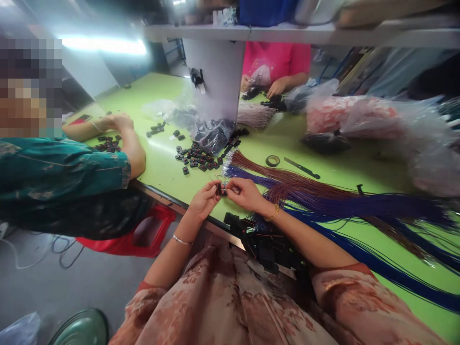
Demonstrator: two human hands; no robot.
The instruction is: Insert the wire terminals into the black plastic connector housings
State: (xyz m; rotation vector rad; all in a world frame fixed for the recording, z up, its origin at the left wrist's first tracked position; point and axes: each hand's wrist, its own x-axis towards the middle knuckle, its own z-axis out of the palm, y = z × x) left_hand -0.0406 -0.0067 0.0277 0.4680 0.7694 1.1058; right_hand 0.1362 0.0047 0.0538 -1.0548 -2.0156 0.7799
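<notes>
Black block (219, 189) seems light, stiff, best held by its sides; my left hand (204, 199) pinches it, my right hand (245, 193) closed, contents unclear.

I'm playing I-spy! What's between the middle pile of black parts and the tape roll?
Brown wires with silvery tips, then bare green tabletop: head view.

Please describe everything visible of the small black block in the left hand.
The small black block, seemingly hard plastic, is pinched by the left hand, raised above the green table. The right hand is close at its other side; contact is unclear. The left hand partly covers it; finer details are too small to tell.
</notes>
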